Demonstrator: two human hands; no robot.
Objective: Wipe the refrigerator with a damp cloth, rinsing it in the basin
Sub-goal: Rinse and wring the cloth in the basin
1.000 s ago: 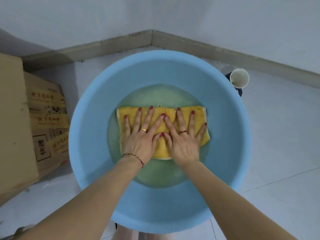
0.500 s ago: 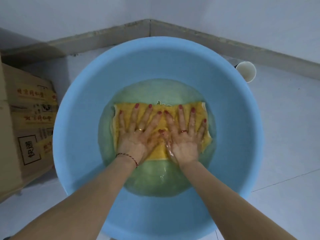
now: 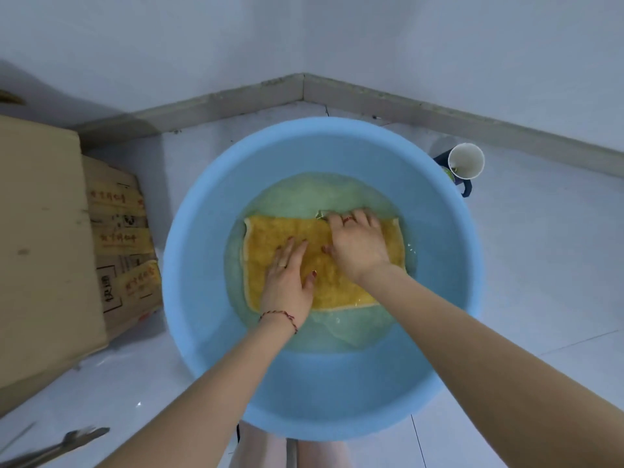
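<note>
A yellow cloth lies spread flat in shallow water at the bottom of a large light-blue basin on the floor. My left hand rests flat on the cloth's near left part, fingers straight. My right hand reaches across to the cloth's far edge, where its fingers curl over and grip the edge near the middle. The refrigerator is out of view.
A cardboard box with printed labels stands on the floor left of the basin. A white-lined cup sits beyond the basin's right rim. The room corner with grey baseboard is behind. A metal tool lies at bottom left.
Both hands were pressing flat on the cloth, side by side. Now my right hand has moved to the far edge and curled onto it; my left hand has slid nearer. The camera has pulled back.
</note>
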